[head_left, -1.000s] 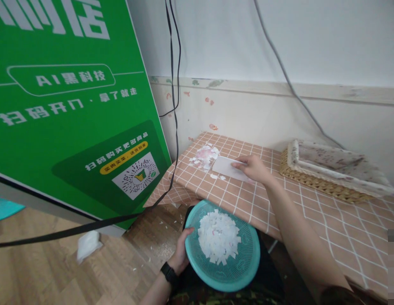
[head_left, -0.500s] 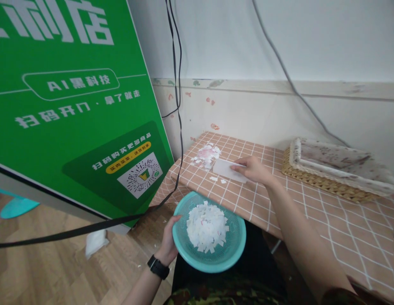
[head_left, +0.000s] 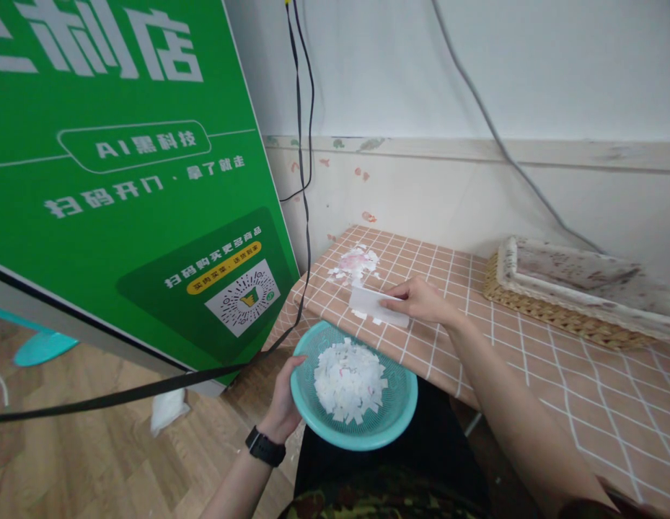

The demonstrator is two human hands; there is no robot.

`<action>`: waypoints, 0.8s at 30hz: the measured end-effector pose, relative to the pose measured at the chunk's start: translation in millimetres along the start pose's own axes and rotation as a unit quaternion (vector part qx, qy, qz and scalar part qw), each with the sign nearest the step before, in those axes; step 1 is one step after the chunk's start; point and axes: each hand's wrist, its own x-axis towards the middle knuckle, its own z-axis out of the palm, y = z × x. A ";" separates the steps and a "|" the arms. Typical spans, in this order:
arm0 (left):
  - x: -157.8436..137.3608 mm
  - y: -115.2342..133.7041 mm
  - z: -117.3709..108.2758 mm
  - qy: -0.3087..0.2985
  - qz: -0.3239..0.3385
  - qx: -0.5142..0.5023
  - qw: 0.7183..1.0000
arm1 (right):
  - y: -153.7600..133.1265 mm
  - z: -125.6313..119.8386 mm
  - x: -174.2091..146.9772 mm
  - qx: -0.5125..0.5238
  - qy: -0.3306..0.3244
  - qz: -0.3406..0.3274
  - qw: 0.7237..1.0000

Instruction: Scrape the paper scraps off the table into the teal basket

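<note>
White card has shifted, partly hiding scraps; wicker basket stands apart.

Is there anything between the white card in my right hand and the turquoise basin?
A few paper scraps along the near edge of the white card, then just the table edge before the turquoise basin.

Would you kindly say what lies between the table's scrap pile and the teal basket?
In the head view, the white card in the right hand, loose scraps and the tablecloth.
</note>
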 end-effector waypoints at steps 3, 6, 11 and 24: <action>-1.6 1.7 3.0 0.004 -0.003 0.006 1.000 | -7.4 6.6 -0.9 0.018 -0.034 -0.016 0.999; -2.1 2.9 3.7 0.008 0.001 0.011 1.000 | -9.3 8.0 -0.3 0.057 -0.071 -0.029 0.995; 0.1 2.3 -0.6 0.008 0.000 0.009 1.000 | 6.4 -7.0 4.3 -0.019 0.150 0.041 0.988; 3.4 3.7 -2.9 0.003 -0.030 -0.020 0.999 | 24.4 -9.5 13.4 -0.213 0.251 0.108 0.938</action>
